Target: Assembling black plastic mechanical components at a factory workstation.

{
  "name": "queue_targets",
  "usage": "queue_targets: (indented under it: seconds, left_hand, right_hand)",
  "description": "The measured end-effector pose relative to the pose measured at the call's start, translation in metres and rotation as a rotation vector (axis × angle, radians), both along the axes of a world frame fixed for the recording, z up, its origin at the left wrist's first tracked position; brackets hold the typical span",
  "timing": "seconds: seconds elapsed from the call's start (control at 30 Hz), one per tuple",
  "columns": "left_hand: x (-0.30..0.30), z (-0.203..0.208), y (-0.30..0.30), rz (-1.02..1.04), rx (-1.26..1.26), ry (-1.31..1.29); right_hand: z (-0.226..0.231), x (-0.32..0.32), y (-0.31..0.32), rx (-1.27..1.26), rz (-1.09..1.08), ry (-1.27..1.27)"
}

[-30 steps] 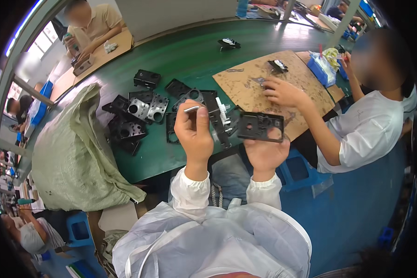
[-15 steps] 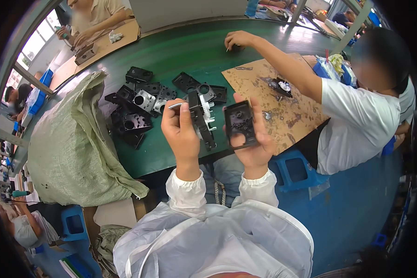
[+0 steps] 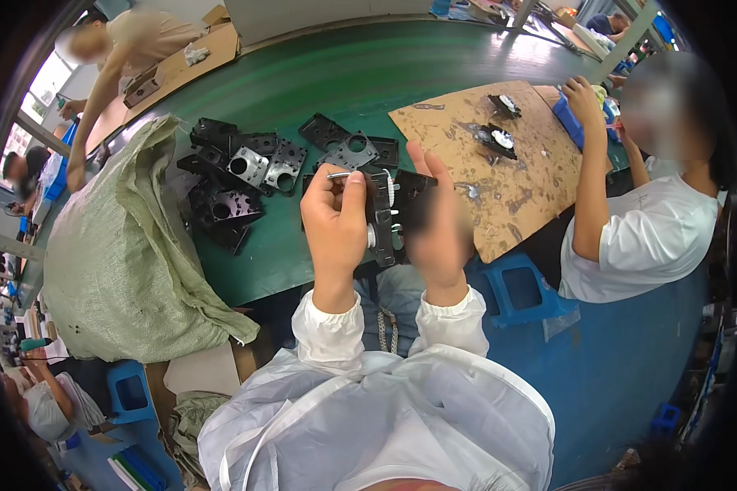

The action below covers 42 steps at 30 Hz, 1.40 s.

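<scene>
Across the green table [image 3: 319, 86], loose black casings [image 3: 258, 166] lie heaped left of the picture's centre. Mid-picture, your left hand [image 3: 336, 219] grips a black geared part [image 3: 380, 214]; your right hand [image 3: 440, 237] holds a black cover [image 3: 416, 195] beside it, apparently not yet joined.

I work in bright, even light, the window [image 3: 49, 82] at left glaring white and the green table [image 3: 319, 82] shining toward its far side. My left hand [image 3: 336, 225] looks sharp, my right hand [image 3: 440, 237] blurred; straight edges bow near the black rim.
</scene>
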<state>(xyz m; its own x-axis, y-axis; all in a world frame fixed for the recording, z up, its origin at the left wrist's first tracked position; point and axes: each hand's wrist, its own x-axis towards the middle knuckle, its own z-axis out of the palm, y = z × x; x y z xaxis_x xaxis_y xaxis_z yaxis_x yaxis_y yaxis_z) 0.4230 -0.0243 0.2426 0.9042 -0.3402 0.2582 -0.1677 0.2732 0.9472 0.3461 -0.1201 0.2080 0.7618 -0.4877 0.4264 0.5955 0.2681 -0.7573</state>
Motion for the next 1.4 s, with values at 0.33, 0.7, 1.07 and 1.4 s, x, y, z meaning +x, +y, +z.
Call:
queue_targets:
  seconds: [0.33, 0.7, 1.07, 1.4]
  left_hand:
    - [0.006, -0.014, -0.006, -0.029, -0.067, 0.032]
    - [0.003, -0.011, -0.008, -0.005, 0.028, -0.038]
    - [0.0, -0.019, -0.015, 0.025, 0.044, -0.098]
    - [-0.001, -0.027, -0.02, 0.019, 0.016, -0.098]
  right_hand:
    - [0.006, 0.001, 0.004, 0.045, 0.017, 0.02]
    - [0.005, 0.003, 0.005, -0.018, -0.048, 0.083]
    - [0.008, 0.005, 0.005, -0.064, -0.098, 0.122]
    - [0.011, 0.007, 0.006, -0.166, -0.111, 0.236]
